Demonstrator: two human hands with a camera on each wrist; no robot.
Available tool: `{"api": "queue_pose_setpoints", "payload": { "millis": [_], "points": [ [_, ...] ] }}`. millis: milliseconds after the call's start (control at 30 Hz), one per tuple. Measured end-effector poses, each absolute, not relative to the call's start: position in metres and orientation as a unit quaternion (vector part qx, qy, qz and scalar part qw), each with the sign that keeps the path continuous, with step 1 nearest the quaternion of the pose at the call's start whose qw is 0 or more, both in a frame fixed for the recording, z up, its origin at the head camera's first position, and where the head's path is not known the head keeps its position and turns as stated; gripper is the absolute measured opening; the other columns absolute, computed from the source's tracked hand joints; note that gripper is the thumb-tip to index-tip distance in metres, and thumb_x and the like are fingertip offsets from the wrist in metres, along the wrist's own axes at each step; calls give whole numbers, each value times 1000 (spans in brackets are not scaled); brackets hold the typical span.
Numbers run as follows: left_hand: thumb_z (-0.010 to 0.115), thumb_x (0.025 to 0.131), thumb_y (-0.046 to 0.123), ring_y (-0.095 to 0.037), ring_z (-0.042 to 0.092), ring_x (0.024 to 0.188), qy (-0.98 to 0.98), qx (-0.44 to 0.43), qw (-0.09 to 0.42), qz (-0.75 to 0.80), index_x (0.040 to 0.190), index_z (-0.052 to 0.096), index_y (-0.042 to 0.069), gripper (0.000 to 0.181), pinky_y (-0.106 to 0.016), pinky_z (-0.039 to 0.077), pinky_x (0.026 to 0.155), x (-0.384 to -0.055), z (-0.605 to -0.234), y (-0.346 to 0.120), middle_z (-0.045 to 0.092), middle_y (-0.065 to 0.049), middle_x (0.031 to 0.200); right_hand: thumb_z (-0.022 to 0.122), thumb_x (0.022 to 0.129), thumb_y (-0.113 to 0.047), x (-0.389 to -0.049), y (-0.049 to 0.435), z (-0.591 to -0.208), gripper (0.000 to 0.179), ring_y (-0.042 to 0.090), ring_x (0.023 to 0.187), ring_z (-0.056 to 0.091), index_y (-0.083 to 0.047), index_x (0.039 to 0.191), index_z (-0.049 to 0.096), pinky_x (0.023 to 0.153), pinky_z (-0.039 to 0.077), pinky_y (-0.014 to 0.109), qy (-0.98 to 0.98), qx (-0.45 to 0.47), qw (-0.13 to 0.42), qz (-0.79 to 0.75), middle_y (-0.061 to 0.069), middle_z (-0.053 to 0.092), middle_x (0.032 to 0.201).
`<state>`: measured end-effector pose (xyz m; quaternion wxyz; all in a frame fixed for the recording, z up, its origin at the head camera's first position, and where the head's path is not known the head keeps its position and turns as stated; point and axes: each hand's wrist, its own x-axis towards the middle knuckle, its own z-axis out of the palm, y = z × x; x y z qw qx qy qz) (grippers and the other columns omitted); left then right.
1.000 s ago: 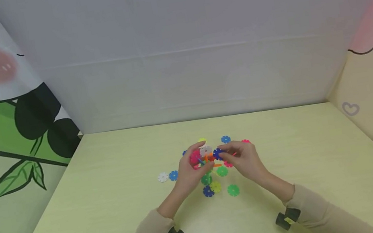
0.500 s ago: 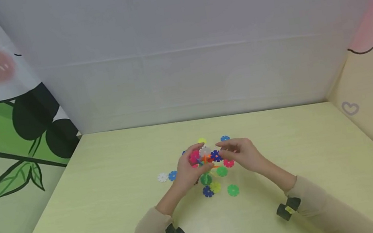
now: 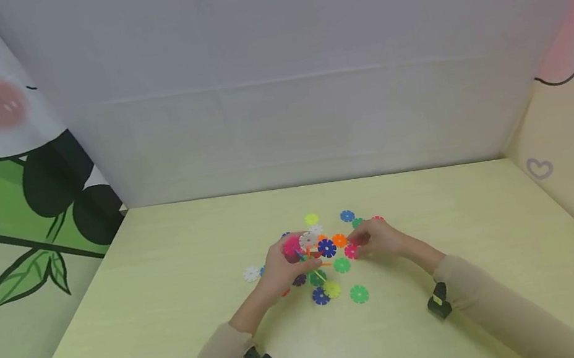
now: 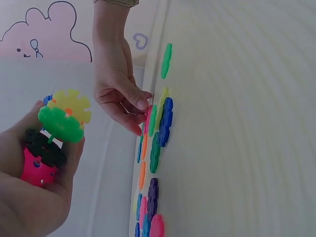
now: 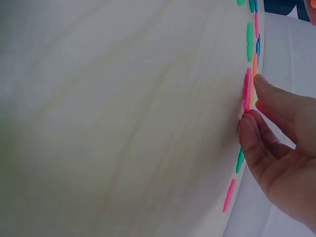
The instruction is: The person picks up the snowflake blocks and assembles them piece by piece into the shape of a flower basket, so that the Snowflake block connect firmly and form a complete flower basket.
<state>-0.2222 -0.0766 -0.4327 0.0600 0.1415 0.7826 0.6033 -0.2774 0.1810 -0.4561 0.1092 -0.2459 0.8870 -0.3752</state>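
My left hand (image 3: 278, 268) holds a cluster of interlocking snowflake discs above the table. In the head view its pink disc (image 3: 292, 246), white disc and dark blue disc (image 3: 327, 248) face me. From the left wrist, a green disc (image 4: 61, 126), a yellow disc (image 4: 74, 104) and a dark disc (image 4: 45, 148) show within the curled fingers. Down at the table, my right hand (image 3: 379, 237) has its fingertips right by a loose pink disc (image 5: 247, 89) and an orange disc (image 3: 339, 240). Its thumb and fingers stand apart there.
Several loose discs lie around the hands on the pale table (image 3: 178, 346): a white disc (image 3: 251, 273), a blue disc (image 3: 347, 216), a green disc (image 3: 359, 294), a yellow disc (image 3: 331, 289). A grey wall (image 3: 279, 130) rises behind, with printed panels on both sides.
My right hand has let go of the dark blue disc, which stays on the cluster, and has moved right and down to the loose discs. My left hand has shifted slightly left with the cluster.
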Motion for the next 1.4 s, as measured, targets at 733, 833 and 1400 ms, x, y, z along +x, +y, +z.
{"api": "queue_pose_setpoints", "payload": {
  "millis": [733, 833, 1400],
  "points": [
    [77, 80, 8, -32, 54, 113, 751, 100, 29, 652, 130, 51, 3, 56, -40, 48, 92, -226, -425, -69, 61, -10, 117, 68, 84, 5, -228, 160, -404, 18, 38, 78, 66, 8, 100, 61, 66, 57, 42, 813, -184, 63, -549, 11, 63, 85],
    [76, 80, 5, -33, 54, 111, 741, 90, 24, 665, 129, 51, 2, 55, -39, 49, 90, -223, -419, -64, 61, -11, 116, 67, 85, 4, -220, 151, -399, 19, 40, 79, 67, 10, 101, 60, 66, 57, 38, 788, -160, 32, -593, 13, 64, 87],
    [77, 79, 5, -27, 55, 108, 737, 88, -22, 670, 129, 50, 2, 57, -35, 52, 84, -219, -411, -53, 58, -13, 120, 70, 82, 6, -201, 122, -409, 16, 35, 74, 67, 10, 97, 64, 63, 57, 33, 746, -95, -135, -646, 16, 64, 86]
  ]
}}
